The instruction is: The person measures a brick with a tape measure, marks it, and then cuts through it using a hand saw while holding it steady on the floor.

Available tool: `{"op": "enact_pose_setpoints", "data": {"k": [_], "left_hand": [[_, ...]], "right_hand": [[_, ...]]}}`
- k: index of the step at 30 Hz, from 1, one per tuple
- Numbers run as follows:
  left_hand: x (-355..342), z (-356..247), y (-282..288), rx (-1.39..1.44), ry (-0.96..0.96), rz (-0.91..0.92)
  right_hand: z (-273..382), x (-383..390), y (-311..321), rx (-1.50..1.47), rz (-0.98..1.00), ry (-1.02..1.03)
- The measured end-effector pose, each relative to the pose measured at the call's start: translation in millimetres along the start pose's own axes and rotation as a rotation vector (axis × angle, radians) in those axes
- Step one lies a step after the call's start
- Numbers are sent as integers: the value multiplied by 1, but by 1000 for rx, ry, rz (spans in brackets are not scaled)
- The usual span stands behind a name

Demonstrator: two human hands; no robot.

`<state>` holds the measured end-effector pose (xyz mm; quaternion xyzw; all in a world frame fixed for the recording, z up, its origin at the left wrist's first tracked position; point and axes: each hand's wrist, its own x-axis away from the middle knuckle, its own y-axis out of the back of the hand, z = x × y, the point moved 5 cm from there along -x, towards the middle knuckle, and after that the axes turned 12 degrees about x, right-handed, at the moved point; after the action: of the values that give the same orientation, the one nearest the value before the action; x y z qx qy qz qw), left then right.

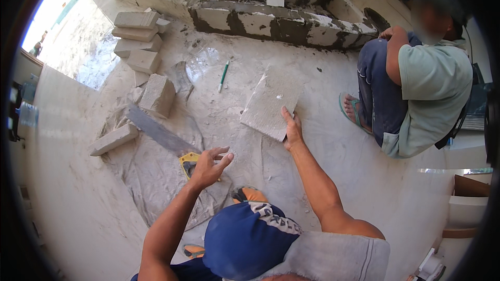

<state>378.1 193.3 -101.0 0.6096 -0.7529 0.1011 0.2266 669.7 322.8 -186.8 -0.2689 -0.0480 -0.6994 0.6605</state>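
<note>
My right hand grips the lower right edge of a flat pale grey block, tilted, its broad face toward me. The fingers behind it are hidden. My left hand, fingers apart, is just beside the yellow handle of a hand saw and partly covers it. The wide grey saw blade points up and left over a dusty plastic sheet. An upright block piece and a narrow offcut lie around the blade's far end.
Stacked blocks stand at the far left. A low block wall smeared with dark mortar runs across the back. One green-and-white marker lies on the floor. At right, another person squats close to the wall.
</note>
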Motion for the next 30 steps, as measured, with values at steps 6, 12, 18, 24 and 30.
{"op": "enact_pose_setpoints", "data": {"k": [6, 12, 18, 24, 30], "left_hand": [[30, -19, 71, -330, -138, 55], [113, 15, 202, -669, -66, -180], [211, 95, 297, -684, 51, -742], [263, 150, 305, -825, 163, -676], [250, 150, 299, -779, 122, -665]], "right_hand": [[62, -110, 49, -95, -144, 129], [78, -171, 70, -91, -290, 80], [69, -182, 91, 158, -363, -76], [85, -185, 103, 431, -342, -158], [83, -152, 83, 307, -112, -101]]}}
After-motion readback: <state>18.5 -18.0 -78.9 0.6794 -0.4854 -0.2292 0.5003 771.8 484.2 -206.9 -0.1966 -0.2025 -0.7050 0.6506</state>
